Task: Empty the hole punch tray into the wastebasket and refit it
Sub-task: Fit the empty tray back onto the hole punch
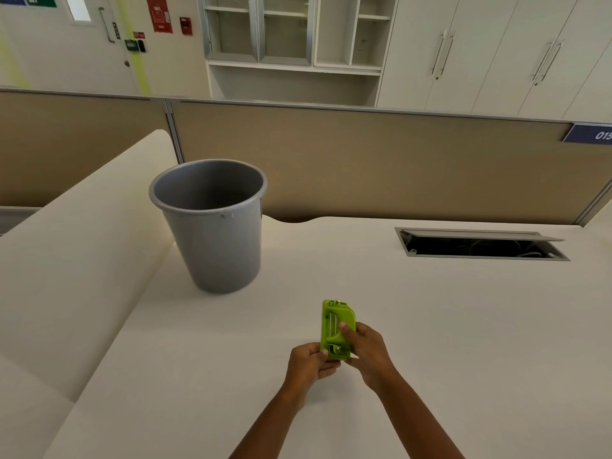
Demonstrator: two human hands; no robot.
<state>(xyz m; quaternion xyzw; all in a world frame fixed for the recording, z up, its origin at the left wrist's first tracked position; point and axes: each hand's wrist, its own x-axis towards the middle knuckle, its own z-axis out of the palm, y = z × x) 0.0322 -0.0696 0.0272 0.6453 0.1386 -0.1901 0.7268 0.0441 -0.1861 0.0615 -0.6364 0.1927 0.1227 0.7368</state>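
Lime-green plastic marks the hole punch, held just above the cream desk near its front edge. The left hand pinches its near end, and the right hand clasps its right side, thumb pressed on top. Farther back and to the left, the grey wastebasket stands upright on the desk, well apart from the punch.

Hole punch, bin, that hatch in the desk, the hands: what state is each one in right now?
Green hole punch: held in both hands above the desk.
Grey wastebasket: upright on the desk, open-topped.
Desk cable hatch: lid open.
Left hand: gripping the punch's near end.
Right hand: gripping its right side.
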